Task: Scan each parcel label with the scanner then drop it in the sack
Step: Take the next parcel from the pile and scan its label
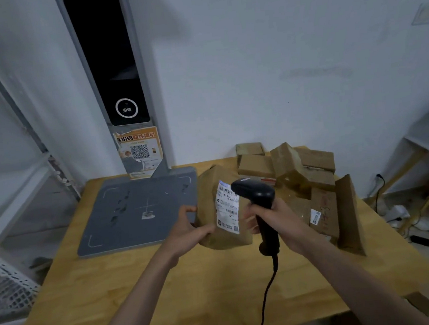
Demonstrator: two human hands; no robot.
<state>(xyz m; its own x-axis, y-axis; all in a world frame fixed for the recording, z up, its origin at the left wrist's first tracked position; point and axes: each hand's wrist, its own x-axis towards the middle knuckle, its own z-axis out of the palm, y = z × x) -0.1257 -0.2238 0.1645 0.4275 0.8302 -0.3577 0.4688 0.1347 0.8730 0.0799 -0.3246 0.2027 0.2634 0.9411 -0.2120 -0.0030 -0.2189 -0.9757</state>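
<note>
A brown paper parcel (210, 210) stands tilted up at the middle of the wooden table (121, 289), its white label (227, 209) turned toward me. My left hand (188, 230) grips the parcel's lower left edge. My right hand (268, 217) grips the handle of a black corded scanner (257, 192), whose head points at the label from the right, a short gap away. No sack is in view.
A pile of several brown cardboard parcels (300, 169) lies behind and right of my hands. A grey weighing platform (134, 212) with a tall kiosk column (112, 67) takes the table's back left. White wire baskets (6, 300) stand at left, cables (425, 239) on the floor at right.
</note>
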